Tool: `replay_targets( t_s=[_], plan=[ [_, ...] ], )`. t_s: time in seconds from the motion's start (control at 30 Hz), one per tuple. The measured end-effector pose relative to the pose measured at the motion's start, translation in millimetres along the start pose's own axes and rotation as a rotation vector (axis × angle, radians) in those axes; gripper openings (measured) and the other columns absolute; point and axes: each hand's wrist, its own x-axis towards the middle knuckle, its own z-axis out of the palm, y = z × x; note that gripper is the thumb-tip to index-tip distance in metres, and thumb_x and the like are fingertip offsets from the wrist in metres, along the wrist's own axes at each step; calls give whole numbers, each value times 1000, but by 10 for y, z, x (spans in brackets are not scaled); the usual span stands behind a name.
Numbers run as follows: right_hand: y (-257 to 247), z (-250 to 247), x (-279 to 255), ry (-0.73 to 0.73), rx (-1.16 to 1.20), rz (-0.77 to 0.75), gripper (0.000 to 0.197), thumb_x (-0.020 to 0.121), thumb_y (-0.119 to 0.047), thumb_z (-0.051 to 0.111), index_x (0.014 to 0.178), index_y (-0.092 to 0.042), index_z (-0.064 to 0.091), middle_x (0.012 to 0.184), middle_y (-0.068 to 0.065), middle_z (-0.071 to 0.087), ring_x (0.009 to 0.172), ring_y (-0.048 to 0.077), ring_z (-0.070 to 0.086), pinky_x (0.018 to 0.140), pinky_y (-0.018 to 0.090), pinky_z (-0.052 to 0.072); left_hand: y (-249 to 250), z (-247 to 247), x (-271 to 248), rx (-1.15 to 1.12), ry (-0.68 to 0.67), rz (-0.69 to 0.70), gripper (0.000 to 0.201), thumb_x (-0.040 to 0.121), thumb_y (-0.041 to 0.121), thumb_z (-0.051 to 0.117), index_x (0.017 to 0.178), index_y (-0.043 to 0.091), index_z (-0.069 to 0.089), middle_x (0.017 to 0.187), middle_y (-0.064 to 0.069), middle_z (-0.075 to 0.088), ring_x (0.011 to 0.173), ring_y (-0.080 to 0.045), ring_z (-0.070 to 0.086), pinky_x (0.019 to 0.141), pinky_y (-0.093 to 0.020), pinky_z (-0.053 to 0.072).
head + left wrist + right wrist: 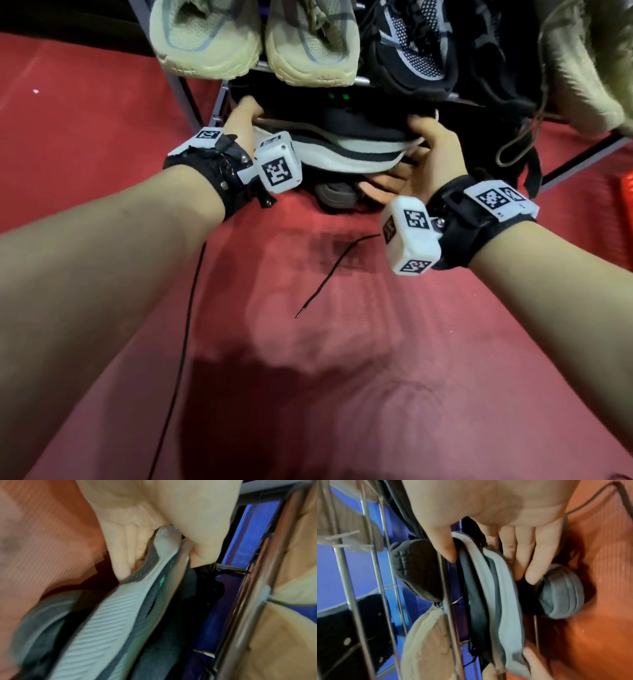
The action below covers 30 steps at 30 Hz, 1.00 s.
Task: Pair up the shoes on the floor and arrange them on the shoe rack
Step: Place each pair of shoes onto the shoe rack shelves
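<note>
Both hands hold black sneakers with white ribbed soles, lying on their side at the lower level of the shoe rack. Two pale soles show pressed together in the wrist views. My left hand pinches the left end between thumb and fingers. My right hand grips the right end, thumb on one side and fingers on the other. A grey shoe lies under them on the red floor.
On the upper shelf sit a pair of beige sneakers, black mesh sneakers and a tan boot with hanging laces. A loose black lace trails over the red mat. The wall behind the rack is blue.
</note>
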Motion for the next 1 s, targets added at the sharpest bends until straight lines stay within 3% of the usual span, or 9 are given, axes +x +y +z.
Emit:
replay_targets(
  t_s=[0.07,0.17,0.3,0.4,0.5,0.63,0.73,0.83,1.0],
  plan=[
    [-4,96,-29,-13,97,17,43,88,-39,57,122,-12,58,108,18,67,97,39,66,85,54,54,-70,42,-67,-152,-47,-46,34,89,29,53,74,20,24,75,-1,41,71,-22,46,68,-29,45],
    [-15,293,-62,-33,120,-11,35,91,-30,58,118,-8,62,112,20,68,98,39,68,87,58,52,-200,89,-182,-306,-81,-76,29,76,25,61,70,17,34,76,-4,43,68,-21,44,75,-32,43],
    [43,248,183,184,-107,-92,60,62,-43,75,112,-12,67,109,13,72,90,29,71,88,52,54,-399,-16,-227,-296,-227,-157,36,61,20,71,86,13,46,101,-2,49,92,-21,50,93,-33,44],
    [32,268,179,325,-188,-113,66,51,-45,73,105,-8,67,98,14,72,62,23,71,60,33,59,-463,-66,-368,-233,-232,-174,22,85,33,61,95,13,63,103,-11,70,98,-28,67,80,-38,56],
    [60,237,204,329,-227,-149,43,75,-34,69,105,-4,63,86,9,67,39,10,62,36,16,43,-452,-144,-439,-150,-228,-87,55,92,47,52,63,10,79,77,-12,75,71,-24,73,81,-36,54],
    [-13,188,274,349,-312,-168,55,73,-45,63,116,-11,64,102,6,69,70,22,69,46,19,46,-316,-260,-330,-268,-151,-39,35,89,40,64,99,6,71,100,-15,73,89,-26,72,86,-37,55],
    [-140,169,274,332,-255,-138,40,75,-32,67,107,-8,64,84,6,70,63,22,69,49,25,48,-191,-337,-227,3,-134,111,22,85,31,69,93,12,66,82,-6,71,71,-18,67,71,-24,55],
    [-171,126,278,234,-314,-107,14,83,-34,62,91,-23,57,83,-5,60,66,12,61,59,26,51,-150,-462,-265,193,-310,-47,27,76,33,73,96,16,69,103,-10,64,93,-29,59,99,-42,44],
    [-26,152,320,224,-182,-89,51,67,-39,77,106,-6,69,91,11,74,76,29,72,75,41,60,-260,-546,-296,92,-506,-347,58,78,34,69,132,16,59,143,-8,51,131,-33,49,107,-53,36]
  ],
)
